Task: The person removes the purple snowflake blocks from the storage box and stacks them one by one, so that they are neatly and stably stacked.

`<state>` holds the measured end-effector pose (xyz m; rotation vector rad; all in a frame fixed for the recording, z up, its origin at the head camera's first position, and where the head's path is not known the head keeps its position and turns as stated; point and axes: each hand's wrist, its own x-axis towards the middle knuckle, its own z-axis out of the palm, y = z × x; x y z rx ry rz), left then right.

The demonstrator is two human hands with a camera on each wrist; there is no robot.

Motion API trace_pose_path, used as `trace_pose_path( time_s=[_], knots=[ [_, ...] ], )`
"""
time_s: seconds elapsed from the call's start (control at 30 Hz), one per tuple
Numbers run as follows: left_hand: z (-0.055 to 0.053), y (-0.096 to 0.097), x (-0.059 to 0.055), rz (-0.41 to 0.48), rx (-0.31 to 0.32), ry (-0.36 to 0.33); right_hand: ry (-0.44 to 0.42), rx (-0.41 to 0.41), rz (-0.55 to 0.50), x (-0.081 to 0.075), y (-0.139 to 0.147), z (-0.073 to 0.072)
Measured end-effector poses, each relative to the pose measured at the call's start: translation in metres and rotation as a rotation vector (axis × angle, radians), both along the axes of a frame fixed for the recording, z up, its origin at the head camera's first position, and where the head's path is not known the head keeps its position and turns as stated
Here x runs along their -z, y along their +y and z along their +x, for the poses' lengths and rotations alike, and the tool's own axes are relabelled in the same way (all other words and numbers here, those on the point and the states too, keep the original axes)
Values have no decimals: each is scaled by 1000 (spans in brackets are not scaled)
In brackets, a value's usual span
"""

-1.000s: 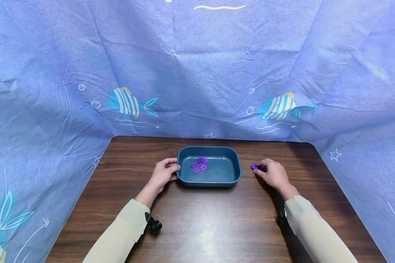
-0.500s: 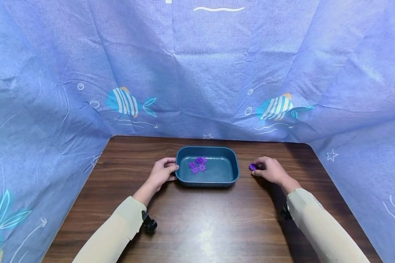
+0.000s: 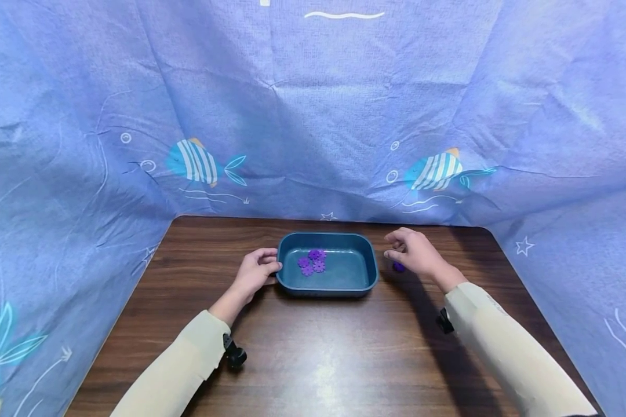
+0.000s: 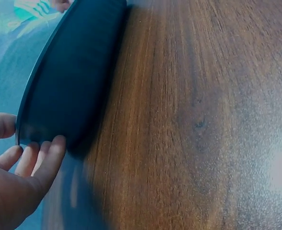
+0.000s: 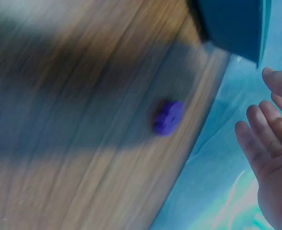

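A teal rectangular box (image 3: 344, 272) with an open top stands on the table. My left hand (image 3: 254, 272) grips its left end; in the left wrist view the thumb (image 4: 3, 125) is at the rim and the fingers lie against the outer wall. Inside, several purple notched snowflake building discs (image 3: 306, 262) lie toward the left. Another purple snowflake disc (image 5: 169, 118) lies on the table right of the box. Above this disc, partly covering it in the head view, is my right hand (image 3: 414, 250), thumb and fingers apart with nothing seen between them.
The brown wood-grain table (image 3: 313, 336) has its far edge just behind the box. A blue cloth printed with fish (image 3: 313, 116) hangs behind and at both sides. Each wrist wears a black camera mount (image 3: 235, 351).
My right hand has let go of the purple disc and moved up and slightly left, leaving it on the table. The left hand keeps its grip on the box.
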<state>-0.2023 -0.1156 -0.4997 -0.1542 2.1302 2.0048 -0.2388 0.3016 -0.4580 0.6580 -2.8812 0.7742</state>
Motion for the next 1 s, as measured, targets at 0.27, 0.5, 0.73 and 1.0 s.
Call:
trace_pose_path(
  time_s=[0.27, 0.5, 0.73, 1.0],
  knots=[
    [-1, -1, 1, 4, 12, 9, 48, -104, -37, -10, -43, -6],
    [-1, -1, 0, 12, 15, -1, 16, -173, -9, -6, -84, -12],
    [0, -2, -2, 12, 12, -2, -76, -204, 23, 1, -113, -14],
    [-2, -1, -1, 29, 10, -13, -153, -286, 99, 8, -135, -14]
  ],
)
